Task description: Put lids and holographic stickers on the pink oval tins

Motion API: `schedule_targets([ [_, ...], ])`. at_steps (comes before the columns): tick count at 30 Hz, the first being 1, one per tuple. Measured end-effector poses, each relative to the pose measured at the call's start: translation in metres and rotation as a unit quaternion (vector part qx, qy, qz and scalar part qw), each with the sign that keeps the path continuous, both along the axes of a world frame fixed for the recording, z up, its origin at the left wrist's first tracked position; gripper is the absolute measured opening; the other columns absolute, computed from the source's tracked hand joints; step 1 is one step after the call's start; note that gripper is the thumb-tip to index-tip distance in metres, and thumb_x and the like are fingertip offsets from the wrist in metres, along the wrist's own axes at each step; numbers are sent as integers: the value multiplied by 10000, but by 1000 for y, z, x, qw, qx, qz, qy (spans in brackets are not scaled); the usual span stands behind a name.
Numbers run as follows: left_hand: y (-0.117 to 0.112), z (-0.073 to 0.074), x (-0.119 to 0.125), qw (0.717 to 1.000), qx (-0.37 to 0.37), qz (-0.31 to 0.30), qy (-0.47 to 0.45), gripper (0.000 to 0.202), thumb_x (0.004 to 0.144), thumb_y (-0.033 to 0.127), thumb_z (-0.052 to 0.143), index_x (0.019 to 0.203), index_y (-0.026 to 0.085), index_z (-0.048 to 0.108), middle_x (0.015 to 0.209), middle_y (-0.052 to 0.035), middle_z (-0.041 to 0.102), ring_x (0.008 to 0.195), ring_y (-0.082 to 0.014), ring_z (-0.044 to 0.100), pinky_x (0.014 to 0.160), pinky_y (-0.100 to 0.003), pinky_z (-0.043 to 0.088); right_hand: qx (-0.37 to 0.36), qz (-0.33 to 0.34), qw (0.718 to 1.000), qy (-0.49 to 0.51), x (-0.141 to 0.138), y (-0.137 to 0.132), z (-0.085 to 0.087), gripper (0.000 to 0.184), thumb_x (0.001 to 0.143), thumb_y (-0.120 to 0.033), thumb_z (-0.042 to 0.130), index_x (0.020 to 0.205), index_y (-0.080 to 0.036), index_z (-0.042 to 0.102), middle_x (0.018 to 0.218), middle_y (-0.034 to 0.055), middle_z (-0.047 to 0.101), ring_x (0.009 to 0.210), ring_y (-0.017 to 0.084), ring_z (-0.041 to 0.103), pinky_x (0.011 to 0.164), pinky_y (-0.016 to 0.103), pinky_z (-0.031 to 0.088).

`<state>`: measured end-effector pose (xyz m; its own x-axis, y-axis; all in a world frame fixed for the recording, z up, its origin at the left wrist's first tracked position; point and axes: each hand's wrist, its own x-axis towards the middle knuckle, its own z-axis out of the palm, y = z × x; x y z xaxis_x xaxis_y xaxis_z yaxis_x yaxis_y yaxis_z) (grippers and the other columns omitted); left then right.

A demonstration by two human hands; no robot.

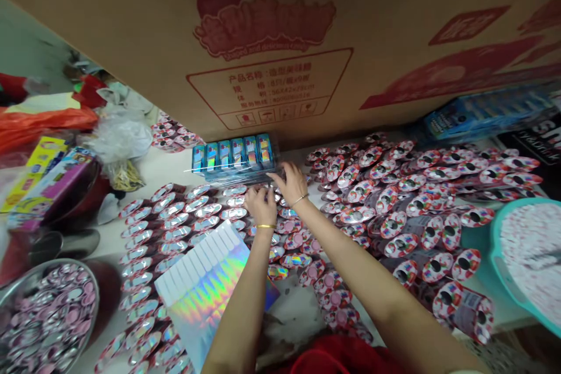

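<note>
My left hand [261, 203], with a gold bangle at its wrist, has its fingers pinched together near the front right corner of a clear plastic pack [228, 177]. What they hold is too small to make out. My right hand [291, 183], wearing a thin bracelet, curls around the right end of that pack, thumb toward the left. A row of several small blue tins [225, 156] stands inside the pack. Under and around my hands are many oval containers with shiny tops [205, 210]. A holographic sticker sheet [214, 280] lies over some of them, left of my left forearm.
A large cardboard box [272, 87] stands behind the work area. At lower left is a metal bowl [94, 327] of pink and silver pieces. To the right, a teal basin [497, 245] holds small pale pieces. More red-and-white oval containers [394, 228] crowd the right side.
</note>
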<state>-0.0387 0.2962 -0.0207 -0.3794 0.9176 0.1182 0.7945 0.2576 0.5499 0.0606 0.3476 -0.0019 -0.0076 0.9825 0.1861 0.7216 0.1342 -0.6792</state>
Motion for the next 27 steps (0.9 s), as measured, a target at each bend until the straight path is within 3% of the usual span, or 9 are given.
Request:
schedule_targets([
  [3, -7, 3, 8, 998, 2, -64, -11, 146, 836, 238, 565, 734, 192, 660, 960, -85, 624, 972, -253, 508, 828, -391, 346, -16, 6, 999, -43, -4, 12, 1, 442, 901, -578, 450, 987, -188, 637, 971, 121, 650, 925, 257, 561, 804, 353, 424],
  [6, -15, 15, 15, 990, 5, -130, -50, 134, 818, 201, 570, 703, 190, 638, 956, -70, 631, 960, -240, 509, 838, -390, 345, -28, 8, 999, -31, 0, 20, 3, 471, 885, -601, 464, 949, -174, 652, 942, 125, 653, 929, 261, 553, 813, 362, 420],
  [10, -38, 35, 8, 943, -6, -226, -243, 199, 813, 308, 608, 659, 183, 597, 934, -52, 608, 926, -198, 538, 844, -352, 390, -51, -6, 987, 152, 21, 4, 5, 554, 792, -691, 526, 898, -165, 665, 852, 75, 644, 845, 210, 568, 785, 325, 437],
  [12, -52, 46, -3, 908, -26, -222, -355, 241, 804, 364, 622, 653, 180, 585, 906, -46, 591, 894, -180, 547, 816, -325, 416, -120, -31, 954, 274, 36, -24, 7, 601, 785, -725, 482, 871, -162, 675, 809, 53, 639, 756, 172, 565, 705, 293, 439],
  [15, -73, 58, -17, 864, -87, -231, -438, 282, 769, 417, 660, 640, 176, 590, 866, -39, 583, 875, -174, 542, 809, -311, 427, -294, -49, 874, 384, 53, -82, 16, 665, 792, -754, 400, 838, -163, 701, 726, 34, 621, 605, 131, 512, 556, 269, 389],
  [18, -93, 63, -23, 822, -178, -285, -459, 304, 751, 431, 678, 621, 166, 602, 802, -30, 575, 803, -154, 528, 766, -295, 427, -372, -27, 821, 432, 62, -137, 25, 528, 729, -682, 582, 803, -172, 698, 679, 5, 599, 570, 108, 468, 541, 258, 368],
  [21, -112, 58, -22, 777, -279, -308, -473, 312, 747, 428, 679, 615, 156, 599, 683, -1, 534, 667, -113, 483, 649, -256, 402, -328, -48, 828, 451, 64, -173, 28, 381, 659, -551, 725, 712, -183, 642, 668, -18, 578, 610, 107, 470, 602, 257, 388],
  [24, -125, 48, -20, 747, -356, -270, -493, 334, 734, 460, 675, 638, 147, 608, 598, 21, 503, 569, -84, 431, 560, -227, 359, -284, -79, 859, 418, 63, -190, 25, 344, 707, -525, 689, 682, -192, 609, 631, -26, 534, 592, 109, 441, 599, 257, 376],
  [27, -128, 40, -16, 771, -356, -203, -488, 353, 688, 492, 692, 680, 141, 656, 592, 11, 545, 548, -85, 446, 528, -222, 361, -259, -89, 881, 386, 63, -192, 18, 334, 743, -520, 652, 691, -192, 610, 617, -29, 511, 576, 110, 420, 584, 256, 366],
])
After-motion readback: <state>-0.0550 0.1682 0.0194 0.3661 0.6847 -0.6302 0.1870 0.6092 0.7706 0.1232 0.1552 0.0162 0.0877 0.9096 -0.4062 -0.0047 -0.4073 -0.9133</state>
